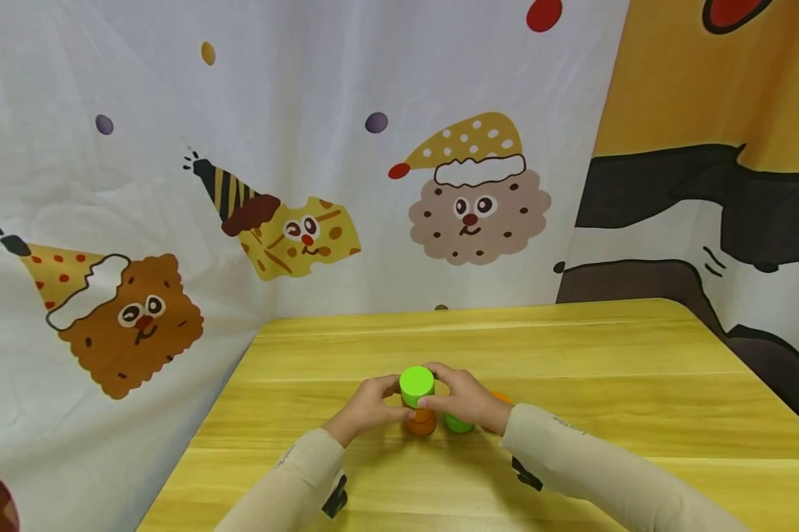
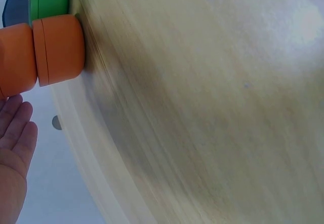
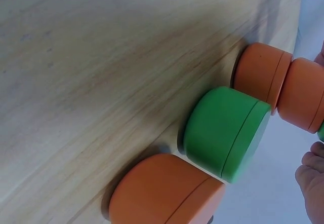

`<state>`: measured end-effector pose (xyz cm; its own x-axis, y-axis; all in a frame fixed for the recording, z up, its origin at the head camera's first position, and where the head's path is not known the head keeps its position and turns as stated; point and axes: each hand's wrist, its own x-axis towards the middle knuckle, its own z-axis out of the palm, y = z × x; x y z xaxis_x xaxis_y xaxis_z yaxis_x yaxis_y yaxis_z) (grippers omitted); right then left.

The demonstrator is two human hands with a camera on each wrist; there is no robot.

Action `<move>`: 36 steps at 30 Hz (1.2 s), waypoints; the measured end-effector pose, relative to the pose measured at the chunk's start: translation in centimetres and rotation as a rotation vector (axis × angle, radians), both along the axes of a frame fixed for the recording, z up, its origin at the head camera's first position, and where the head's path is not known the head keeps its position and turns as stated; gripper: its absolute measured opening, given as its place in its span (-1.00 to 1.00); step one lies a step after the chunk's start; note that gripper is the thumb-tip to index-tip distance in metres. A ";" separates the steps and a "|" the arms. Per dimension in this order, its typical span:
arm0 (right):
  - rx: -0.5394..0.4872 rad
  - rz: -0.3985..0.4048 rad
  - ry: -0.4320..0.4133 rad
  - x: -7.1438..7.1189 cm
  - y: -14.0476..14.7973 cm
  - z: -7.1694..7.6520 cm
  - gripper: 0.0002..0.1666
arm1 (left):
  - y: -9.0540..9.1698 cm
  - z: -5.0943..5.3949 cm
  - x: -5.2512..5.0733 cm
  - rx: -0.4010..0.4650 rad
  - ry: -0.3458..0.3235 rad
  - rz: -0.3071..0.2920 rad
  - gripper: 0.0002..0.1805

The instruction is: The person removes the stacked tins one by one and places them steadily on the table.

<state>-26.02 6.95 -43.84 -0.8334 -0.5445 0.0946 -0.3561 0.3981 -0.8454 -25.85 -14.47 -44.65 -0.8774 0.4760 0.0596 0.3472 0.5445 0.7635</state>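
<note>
Near the middle of the table stand stacked round lidded containers. A lower orange container (image 3: 258,77) rests on the wood, an upper orange container (image 3: 302,93) sits on it, and a bright green container (image 1: 416,384) tops them. My left hand (image 1: 369,406) holds the stack from the left, its thumb in front by the upper orange container. My right hand (image 1: 467,397) grips the green top one from the right, thumb in front and fingers behind. Beside the stack, under the right hand, are another green container (image 3: 220,133) and another orange container (image 3: 164,191).
The wooden table (image 1: 293,369) has a rounded far corner at the right. Behind it hangs a white curtain (image 1: 333,89) printed with cartoon snacks in party hats. Dark wrist straps (image 1: 527,473) show below the sleeves.
</note>
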 end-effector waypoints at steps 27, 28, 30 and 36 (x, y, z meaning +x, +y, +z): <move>-0.082 -0.003 0.045 -0.1 0.3 0.4 -0.39 | 0.0 0.2 0.0 -0.003 -0.026 0.012 -0.47; -0.078 -0.004 0.046 -0.1 0.3 0.4 -0.39 | 0.0 0.1 0.0 -0.006 -0.027 0.013 -0.46; -0.080 -0.004 0.039 -0.1 0.4 0.5 -0.38 | 0.0 0.2 0.0 -0.012 -0.027 0.016 -0.46; -0.072 -0.013 0.033 0.0 0.9 0.4 -0.37 | 0.0 0.1 0.0 -0.011 -0.016 0.013 -0.46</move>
<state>-26.04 7.80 -43.42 -0.8362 -0.5243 0.1607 -0.3794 0.3416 -0.8599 -25.88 -14.47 -44.56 -0.8843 0.4652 0.0403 0.3281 0.5576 0.7625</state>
